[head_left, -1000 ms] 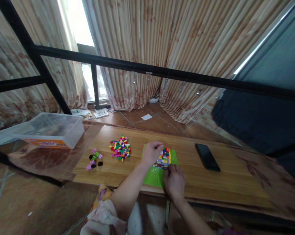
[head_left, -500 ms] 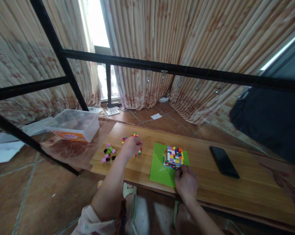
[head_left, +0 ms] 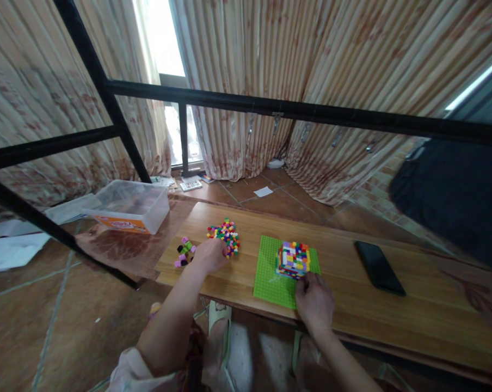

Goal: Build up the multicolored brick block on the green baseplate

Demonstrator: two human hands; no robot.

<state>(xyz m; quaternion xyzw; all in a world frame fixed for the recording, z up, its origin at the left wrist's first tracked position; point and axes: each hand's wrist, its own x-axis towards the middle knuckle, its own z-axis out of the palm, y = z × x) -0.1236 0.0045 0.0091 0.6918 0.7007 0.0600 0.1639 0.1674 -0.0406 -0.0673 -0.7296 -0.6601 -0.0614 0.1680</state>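
Observation:
On a green studded baseplate point(head_left: 266, 283) stands a box-shaped build of multicoloured toy bricks point(head_left: 294, 259). My right hand point(head_left: 316, 299) is closed at its near right corner, fingers curled against the bricks. Left of the plate lies a loose pile of small coloured bricks point(head_left: 228, 235). My left hand point(head_left: 212, 255) is at the pile's near edge with its fingers drawn together; anything between them is too small to make out. Beside that hand is a smaller cluster of pink, green and black pieces point(head_left: 185, 247), partly hidden behind it.
A black phone point(head_left: 379, 268) lies on the right of the wooden table point(head_left: 339, 261). On the floor to the left stands a clear plastic bin point(head_left: 154, 212) with an orange label. Black metal bars point(head_left: 229, 100) cross in front of the curtains.
My left hand has moved back toward me from over the pile, uncovering more loose bricks. My right hand stays at the build's corner. The whole view has shifted slightly.

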